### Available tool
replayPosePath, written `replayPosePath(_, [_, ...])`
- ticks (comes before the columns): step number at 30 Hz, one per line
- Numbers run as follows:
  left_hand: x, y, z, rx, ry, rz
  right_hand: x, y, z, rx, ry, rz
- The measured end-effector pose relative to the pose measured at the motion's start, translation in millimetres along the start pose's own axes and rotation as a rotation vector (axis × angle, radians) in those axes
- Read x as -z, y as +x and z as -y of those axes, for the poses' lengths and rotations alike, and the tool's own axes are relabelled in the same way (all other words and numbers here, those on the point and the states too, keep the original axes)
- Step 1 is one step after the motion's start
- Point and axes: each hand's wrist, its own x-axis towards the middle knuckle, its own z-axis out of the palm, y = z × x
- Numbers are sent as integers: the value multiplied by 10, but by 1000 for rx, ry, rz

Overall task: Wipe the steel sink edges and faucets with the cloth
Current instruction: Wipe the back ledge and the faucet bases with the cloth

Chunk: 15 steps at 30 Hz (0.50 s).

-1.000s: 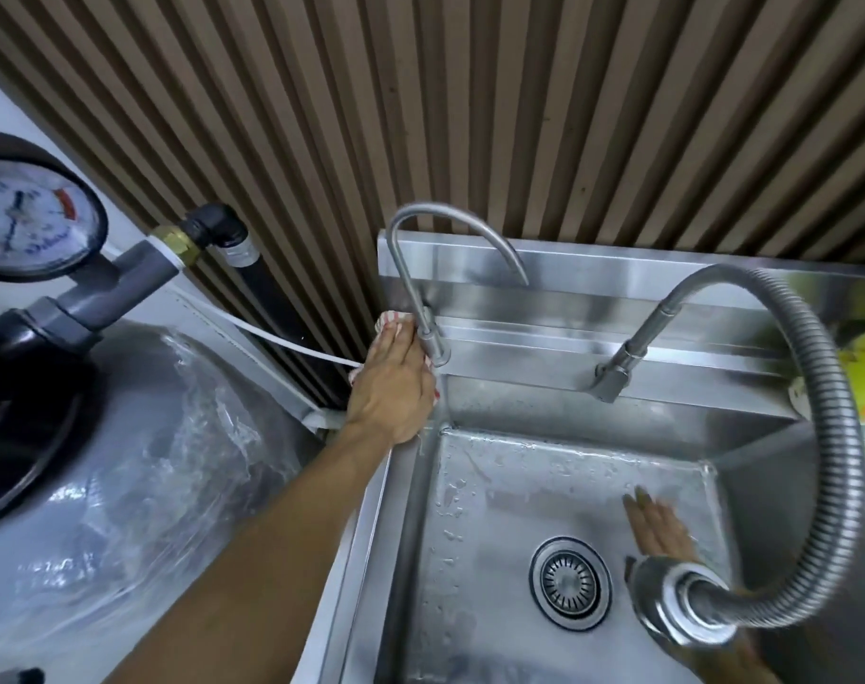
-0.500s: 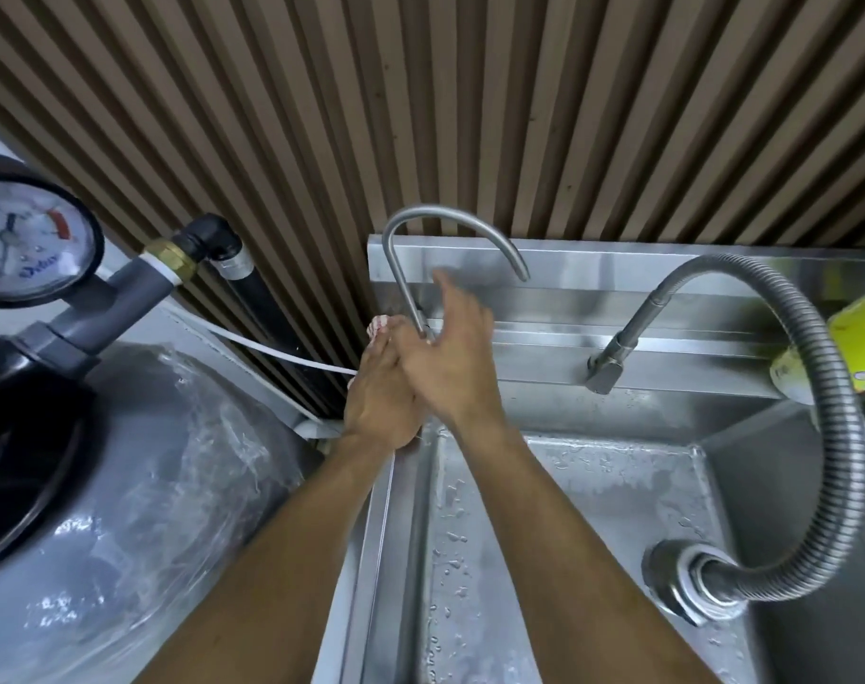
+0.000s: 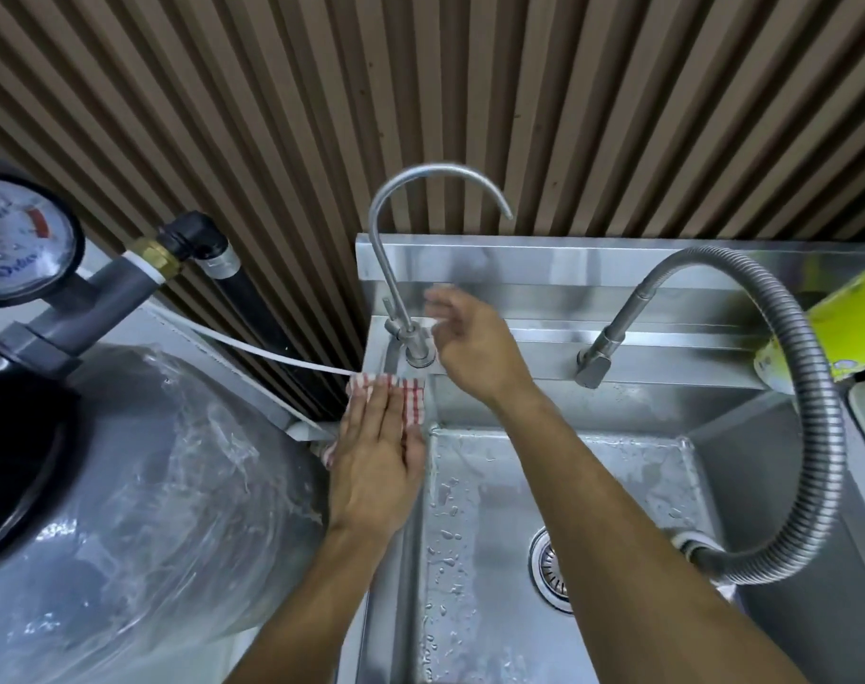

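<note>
A white cloth with red stripes lies on the sink's back left corner, just in front of the thin gooseneck faucet. My left hand lies flat on the cloth, fingers straight, pressing it onto the steel sink edge. My right hand hovers beside the faucet's base on its right, fingers spread and blurred, holding nothing. A second faucet with a flexible ribbed hose arcs over the wet basin at right.
A large grey tank wrapped in plastic film stands close on the left, with a pressure gauge and pipe fittings above it. A white tube runs toward the sink. A yellow-green container sits at far right. Slatted wall behind.
My right hand rose out of the basin and came to the thin faucet's base. My left hand slid with the cloth a little toward me, from the faucet base onto the corner.
</note>
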Motion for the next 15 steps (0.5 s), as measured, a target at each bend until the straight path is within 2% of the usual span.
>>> replayPosePath(2, [-22, 21, -35, 17, 34, 8, -26, -222, -208, -83, 62, -149])
replayPosePath(6, [-61, 213, -67, -56, 77, 68, -174, -698, -569, -221, 299, -300])
replayPosePath(12, [-97, 298, -103, -142, -76, 3, -244, -1274, -876, -426, 452, -396])
replayPosePath(15, [-191, 535, -277, -280, -84, 46, -291, -1465, -1040, -486, 472, -415])
